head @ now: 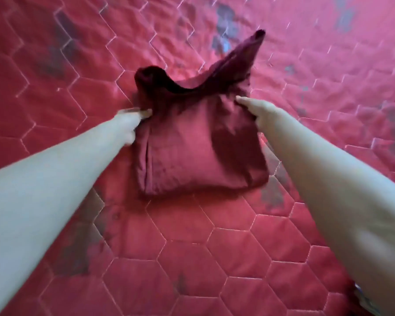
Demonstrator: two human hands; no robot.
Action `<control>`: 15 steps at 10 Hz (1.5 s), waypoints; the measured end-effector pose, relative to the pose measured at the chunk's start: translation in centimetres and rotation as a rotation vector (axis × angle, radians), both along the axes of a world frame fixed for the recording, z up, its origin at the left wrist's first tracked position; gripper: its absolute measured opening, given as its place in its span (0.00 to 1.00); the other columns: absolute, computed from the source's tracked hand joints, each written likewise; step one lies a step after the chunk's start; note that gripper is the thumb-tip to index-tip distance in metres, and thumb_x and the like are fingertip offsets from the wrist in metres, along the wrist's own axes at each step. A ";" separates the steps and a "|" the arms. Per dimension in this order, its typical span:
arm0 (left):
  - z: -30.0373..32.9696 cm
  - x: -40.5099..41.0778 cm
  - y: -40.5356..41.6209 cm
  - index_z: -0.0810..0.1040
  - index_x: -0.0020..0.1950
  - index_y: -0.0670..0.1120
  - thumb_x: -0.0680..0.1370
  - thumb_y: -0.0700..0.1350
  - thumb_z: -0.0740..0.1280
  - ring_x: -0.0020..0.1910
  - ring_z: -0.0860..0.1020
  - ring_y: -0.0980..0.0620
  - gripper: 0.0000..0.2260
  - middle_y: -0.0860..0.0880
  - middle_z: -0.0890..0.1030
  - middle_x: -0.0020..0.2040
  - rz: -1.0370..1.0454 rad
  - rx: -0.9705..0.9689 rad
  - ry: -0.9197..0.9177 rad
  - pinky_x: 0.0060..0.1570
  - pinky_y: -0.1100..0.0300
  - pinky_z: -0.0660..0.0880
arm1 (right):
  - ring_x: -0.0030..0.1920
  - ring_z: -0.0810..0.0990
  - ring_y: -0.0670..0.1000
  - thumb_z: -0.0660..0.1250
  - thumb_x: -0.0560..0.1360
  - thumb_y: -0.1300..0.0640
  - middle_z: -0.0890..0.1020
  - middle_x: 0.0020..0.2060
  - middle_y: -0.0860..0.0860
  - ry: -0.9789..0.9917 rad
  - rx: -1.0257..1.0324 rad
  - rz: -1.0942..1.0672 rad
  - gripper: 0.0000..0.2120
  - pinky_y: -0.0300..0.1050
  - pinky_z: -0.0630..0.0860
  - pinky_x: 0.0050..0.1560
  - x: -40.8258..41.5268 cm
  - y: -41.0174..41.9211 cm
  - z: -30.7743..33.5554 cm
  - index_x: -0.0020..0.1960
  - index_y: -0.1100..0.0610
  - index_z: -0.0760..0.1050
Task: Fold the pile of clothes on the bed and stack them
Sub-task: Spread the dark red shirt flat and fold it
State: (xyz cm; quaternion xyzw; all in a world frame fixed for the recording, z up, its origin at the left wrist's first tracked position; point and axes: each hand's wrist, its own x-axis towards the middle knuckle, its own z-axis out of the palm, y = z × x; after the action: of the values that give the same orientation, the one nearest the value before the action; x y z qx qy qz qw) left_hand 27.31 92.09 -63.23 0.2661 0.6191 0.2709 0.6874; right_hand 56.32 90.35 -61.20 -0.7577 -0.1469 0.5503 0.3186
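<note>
On the red quilted bed (192, 247), the near, already doubled part of a dark red garment (192, 147) lies flat, roughly square. Its left edge is pinched in the grip of the left hand (132, 124), fingers curled round the cloth; the right hand (258, 110) is laid on the right edge, though whether its grip is closed on the fabric cannot be told through blur. Beyond the hands, the far portion is raised and loose. It is best brought forward evenly, edges matched, then smoothed flat before stacking.
</note>
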 end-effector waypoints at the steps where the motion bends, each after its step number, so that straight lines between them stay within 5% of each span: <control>1: 0.3 0.1 0.9 0.82 0.53 0.45 0.69 0.50 0.77 0.42 0.84 0.52 0.16 0.47 0.85 0.45 -0.027 -0.039 -0.024 0.54 0.48 0.79 | 0.31 0.82 0.51 0.73 0.72 0.46 0.83 0.34 0.52 -0.074 0.000 -0.050 0.18 0.49 0.82 0.40 -0.8 -1.5 0.1 0.53 0.59 0.79; 2: 0.3 -1.1 -1.5 0.80 0.57 0.47 0.64 0.53 0.80 0.49 0.83 0.50 0.25 0.49 0.85 0.50 -0.069 -0.008 0.083 0.55 0.51 0.78 | 0.36 0.85 0.50 0.72 0.72 0.44 0.86 0.36 0.51 -0.029 0.023 0.060 0.16 0.44 0.82 0.40 -0.9 -4.5 1.0 0.47 0.58 0.81; 3: 0.3 -3.1 -6.8 0.81 0.51 0.47 0.66 0.48 0.79 0.48 0.83 0.53 0.16 0.51 0.86 0.46 -0.150 0.000 0.131 0.51 0.57 0.78 | 0.42 0.85 0.49 0.75 0.70 0.49 0.86 0.41 0.52 -0.014 0.041 0.187 0.12 0.44 0.81 0.47 -0.9 -10.1 1.7 0.47 0.57 0.82; 4: 1.1 -4.7 -11.8 0.79 0.49 0.47 0.69 0.40 0.76 0.40 0.82 0.57 0.11 0.53 0.85 0.40 -0.156 0.039 0.179 0.38 0.69 0.75 | 0.37 0.81 0.44 0.76 0.69 0.57 0.84 0.37 0.47 -0.136 0.039 0.298 0.06 0.37 0.78 0.38 -1.0 -15.5 1.5 0.44 0.56 0.81; 5: 2.0 -5.4 -15.9 0.77 0.52 0.48 0.70 0.39 0.76 0.37 0.81 0.62 0.14 0.57 0.84 0.36 -0.213 0.121 0.287 0.38 0.73 0.74 | 0.36 0.77 0.47 0.76 0.70 0.59 0.81 0.36 0.51 -0.212 0.047 0.274 0.09 0.43 0.76 0.38 -1.0 -20.0 0.8 0.44 0.63 0.79; 6: 2.1 -5.7 -19.3 0.78 0.53 0.45 0.70 0.42 0.77 0.48 0.79 0.59 0.14 0.54 0.83 0.46 -0.326 0.163 0.413 0.51 0.65 0.72 | 0.37 0.78 0.46 0.76 0.70 0.59 0.82 0.38 0.49 -0.207 0.094 0.247 0.08 0.43 0.76 0.40 -1.6 -23.5 0.2 0.45 0.62 0.80; 8: 3.0 -6.9 -27.3 0.79 0.50 0.42 0.71 0.40 0.75 0.48 0.79 0.64 0.10 0.56 0.83 0.45 -0.315 0.152 0.413 0.43 0.77 0.71 | 0.33 0.78 0.41 0.75 0.71 0.61 0.82 0.32 0.44 -0.162 0.072 0.215 0.04 0.37 0.75 0.35 -2.9 -31.5 0.9 0.42 0.58 0.81; 9: 3.1 -7.7 -32.3 0.78 0.54 0.43 0.71 0.42 0.76 0.51 0.79 0.57 0.14 0.52 0.82 0.48 -0.325 0.097 0.493 0.48 0.70 0.72 | 0.36 0.78 0.44 0.76 0.70 0.59 0.82 0.35 0.46 -0.150 0.015 0.246 0.06 0.43 0.75 0.40 -3.2 -36.4 0.8 0.43 0.59 0.81; 10: 3.7 -7.7 -36.8 0.73 0.63 0.47 0.70 0.44 0.77 0.48 0.77 0.52 0.24 0.52 0.77 0.55 -0.297 0.237 0.696 0.49 0.58 0.75 | 0.42 0.82 0.45 0.76 0.70 0.51 0.85 0.41 0.44 -0.327 0.036 0.278 0.10 0.49 0.78 0.47 -3.7 -40.5 0.5 0.49 0.53 0.81; 11: 4.9 -6.6 -39.4 0.75 0.61 0.49 0.71 0.46 0.75 0.48 0.75 0.51 0.20 0.52 0.75 0.54 -0.323 0.478 0.959 0.46 0.55 0.74 | 0.52 0.80 0.49 0.72 0.72 0.46 0.83 0.51 0.47 -0.553 0.062 0.267 0.20 0.50 0.76 0.55 -4.9 -42.6 0.8 0.61 0.53 0.76; 13: 4.0 -4.0 -39.8 0.80 0.53 0.48 0.74 0.55 0.71 0.52 0.75 0.45 0.13 0.50 0.79 0.50 -0.341 0.314 0.997 0.44 0.53 0.69 | 0.65 0.74 0.53 0.64 0.79 0.49 0.78 0.63 0.54 -0.632 0.067 0.109 0.21 0.46 0.67 0.67 -6.9 -42.5 1.0 0.68 0.59 0.72; 15: 4.2 -2.7 -37.6 0.77 0.56 0.45 0.73 0.53 0.73 0.57 0.77 0.45 0.17 0.49 0.82 0.52 -0.155 0.038 0.933 0.44 0.57 0.66 | 0.64 0.73 0.52 0.61 0.81 0.50 0.78 0.62 0.53 -0.621 0.054 0.016 0.19 0.42 0.64 0.65 -7.6 -42.0 0.8 0.67 0.60 0.73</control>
State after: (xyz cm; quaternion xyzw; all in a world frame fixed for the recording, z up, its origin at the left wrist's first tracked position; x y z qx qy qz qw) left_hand 24.59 54.52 -58.99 0.4174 0.8350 0.0817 0.3492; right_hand 48.69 48.37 -60.37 -0.8797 -0.2577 0.2908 0.2740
